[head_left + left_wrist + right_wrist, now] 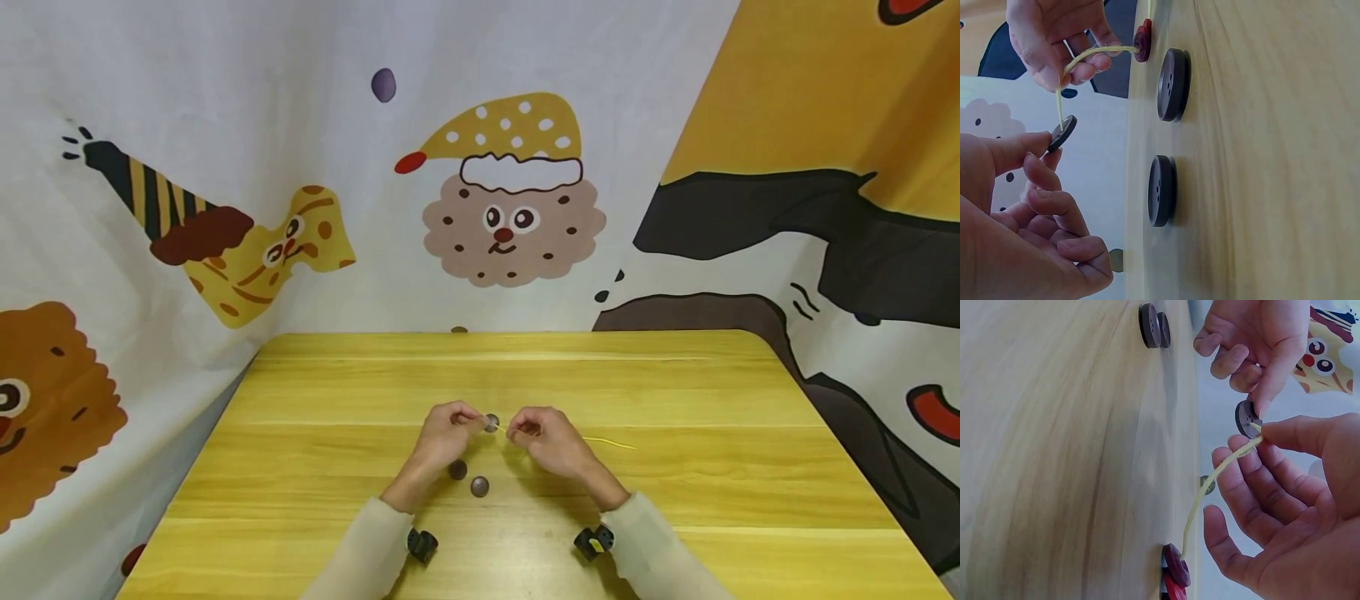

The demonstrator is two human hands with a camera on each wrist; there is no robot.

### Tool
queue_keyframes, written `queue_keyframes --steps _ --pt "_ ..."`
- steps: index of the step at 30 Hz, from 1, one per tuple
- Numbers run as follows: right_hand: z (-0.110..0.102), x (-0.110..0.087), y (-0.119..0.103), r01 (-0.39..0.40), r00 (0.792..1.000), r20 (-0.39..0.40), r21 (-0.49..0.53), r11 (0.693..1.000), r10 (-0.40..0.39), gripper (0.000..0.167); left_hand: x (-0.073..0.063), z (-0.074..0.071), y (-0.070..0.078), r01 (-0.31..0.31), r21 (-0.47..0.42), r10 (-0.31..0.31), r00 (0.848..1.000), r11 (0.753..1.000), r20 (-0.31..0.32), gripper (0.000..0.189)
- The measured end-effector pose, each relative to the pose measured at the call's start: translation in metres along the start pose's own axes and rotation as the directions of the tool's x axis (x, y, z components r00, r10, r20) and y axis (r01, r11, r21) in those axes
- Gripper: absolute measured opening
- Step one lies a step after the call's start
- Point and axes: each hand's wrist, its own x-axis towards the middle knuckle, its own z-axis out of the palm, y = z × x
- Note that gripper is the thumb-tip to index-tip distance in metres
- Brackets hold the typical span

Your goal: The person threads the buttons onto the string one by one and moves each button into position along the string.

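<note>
My left hand pinches a dark round button by its edge between thumb and fingertips, raised over the table. A yellow string meets the button's face at its holes. Close by on the right, my right hand pinches that string near the button with thumb and forefinger, its other fingers loosely bent. From there the string runs down to a dark red button on the table, a brighter red button beside it. Past the right hand, a loose length of string lies on the wood.
Two more dark buttons, one below the left hand and another slightly nearer, lie on the wooden table. A white cloth with cartoon prints hangs behind the table. Each wrist carries a small black camera.
</note>
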Motion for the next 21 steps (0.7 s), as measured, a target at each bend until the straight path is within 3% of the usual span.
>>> queue_keyframes --steps 21 --pt "0.0016 0.0028 0.0000 -0.013 0.999 -0.030 -0.005 1.000 0.013 0.006 -0.0004 0.0023 -0.0011 -0.030 -0.010 0.030 0.999 1.000 0.021 0.012"
